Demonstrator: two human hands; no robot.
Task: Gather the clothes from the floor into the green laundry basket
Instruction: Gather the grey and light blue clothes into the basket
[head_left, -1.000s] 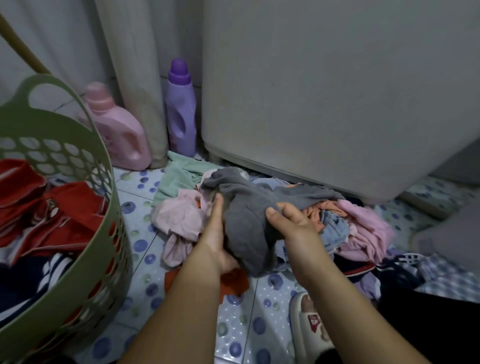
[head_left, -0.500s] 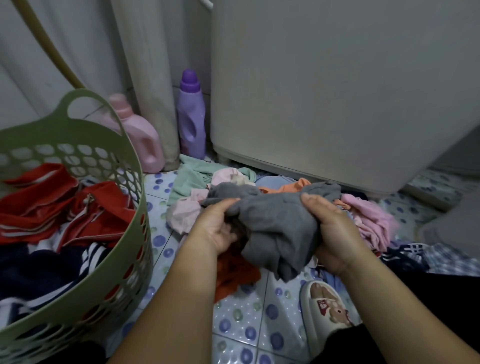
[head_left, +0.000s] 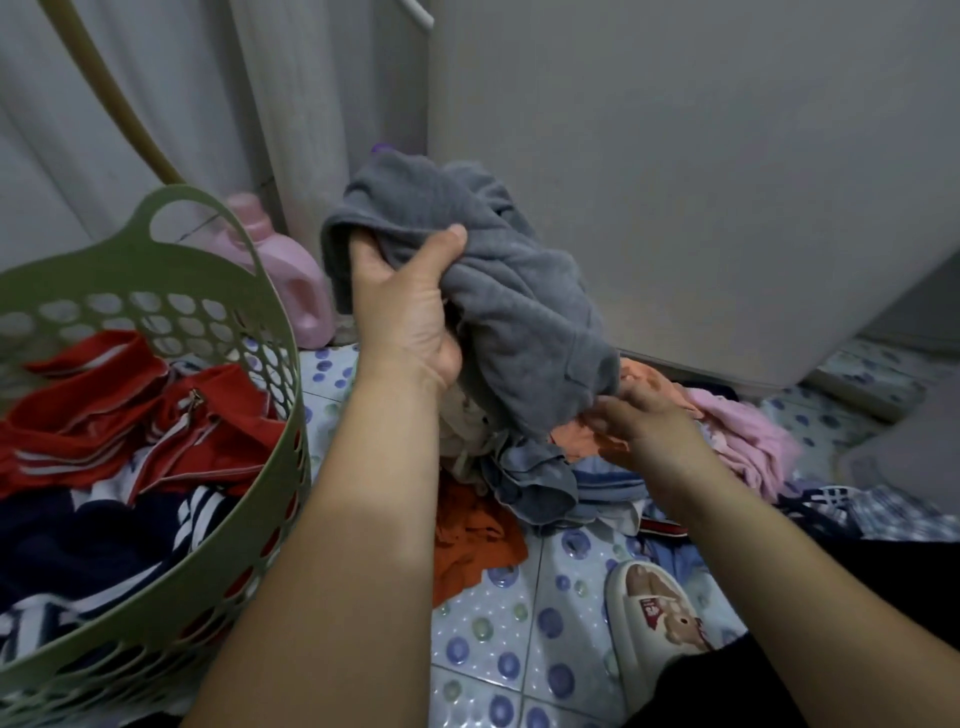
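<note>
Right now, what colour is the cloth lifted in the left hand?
Plain grey cloth, clearest in the head view.

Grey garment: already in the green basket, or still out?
Out. The left hand grips the grey garment bunched in the air beside the green basket, above the floor pile.

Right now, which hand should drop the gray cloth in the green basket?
Probably the left hand. It grips the raised gray cloth and is on the same side as the green basket. The right hand is low at the cloth's bottom edge, over the floor pile.
</note>
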